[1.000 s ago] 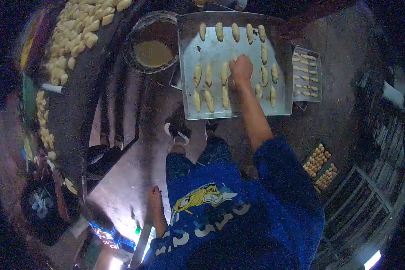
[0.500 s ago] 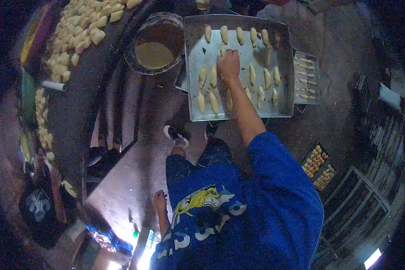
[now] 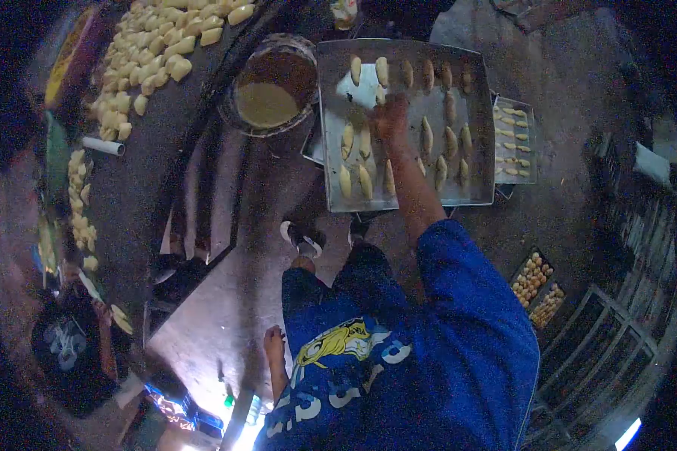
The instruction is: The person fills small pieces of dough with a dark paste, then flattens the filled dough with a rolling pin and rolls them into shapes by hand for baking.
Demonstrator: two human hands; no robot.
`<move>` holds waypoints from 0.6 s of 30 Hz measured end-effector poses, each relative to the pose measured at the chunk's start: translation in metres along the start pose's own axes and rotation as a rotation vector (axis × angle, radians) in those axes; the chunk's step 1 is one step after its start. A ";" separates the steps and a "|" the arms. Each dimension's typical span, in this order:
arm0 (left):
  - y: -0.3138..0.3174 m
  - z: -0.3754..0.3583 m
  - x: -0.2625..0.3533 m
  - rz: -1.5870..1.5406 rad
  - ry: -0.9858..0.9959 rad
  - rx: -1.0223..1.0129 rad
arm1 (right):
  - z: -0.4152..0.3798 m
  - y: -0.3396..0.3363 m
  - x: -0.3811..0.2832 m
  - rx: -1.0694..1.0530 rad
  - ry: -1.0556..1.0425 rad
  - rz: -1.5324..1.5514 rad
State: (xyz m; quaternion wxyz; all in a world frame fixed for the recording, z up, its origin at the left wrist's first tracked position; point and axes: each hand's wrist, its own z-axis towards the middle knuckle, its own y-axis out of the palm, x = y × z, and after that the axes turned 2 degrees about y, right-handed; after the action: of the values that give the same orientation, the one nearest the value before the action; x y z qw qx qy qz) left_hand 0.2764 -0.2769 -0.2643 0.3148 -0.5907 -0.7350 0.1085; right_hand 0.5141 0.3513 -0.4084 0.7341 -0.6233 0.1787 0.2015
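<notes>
A large metal tray (image 3: 331, 113) holds rows of long dough pieces (image 3: 356, 71). Over its middle, my right hand (image 3: 390, 119) is closed with its fingers bent down, beside a dough piece in the second row; what the fingers hold, if anything, is hidden. My left hand (image 3: 274, 342) hangs low at my side, away from the tray, its fingers loosely curled and too dim to read. Left of the tray stands a round bucket (image 3: 308, 56) with a pale brown mixture (image 3: 265, 104) inside.
On the dark table (image 3: 154, 143) at the left lie many dough lumps (image 3: 154, 52) and a white tube (image 3: 103, 145). A co-worker (image 3: 68, 346) is at the lower left. Right are a smaller tray (image 3: 532, 143), two containers of small round items (image 3: 532, 276) and a metal rack (image 3: 613, 312).
The view has shifted, so the tray appears slightly lower and further right. My right hand remains over the tray's second row. A shadow now covers more of the tray.
</notes>
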 end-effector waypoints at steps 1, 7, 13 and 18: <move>0.001 -0.003 0.004 0.035 0.030 -0.001 | -0.001 0.015 0.016 0.039 -0.028 -0.035; 0.009 0.003 -0.027 0.077 0.068 -0.039 | -0.013 -0.031 -0.007 -0.026 0.125 0.016; 0.009 0.024 -0.034 0.034 0.034 -0.072 | -0.085 -0.105 0.001 0.042 0.140 0.144; -0.033 0.021 0.045 0.195 0.399 0.206 | -0.179 -0.205 -0.118 -0.262 0.170 0.391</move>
State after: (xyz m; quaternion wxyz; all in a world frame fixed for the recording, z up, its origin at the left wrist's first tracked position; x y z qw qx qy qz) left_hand 0.2330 -0.2389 -0.2485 0.5004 -0.6334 -0.5827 0.0940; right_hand 0.5176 0.1368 -0.2039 0.5765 -0.6814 0.3295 0.3078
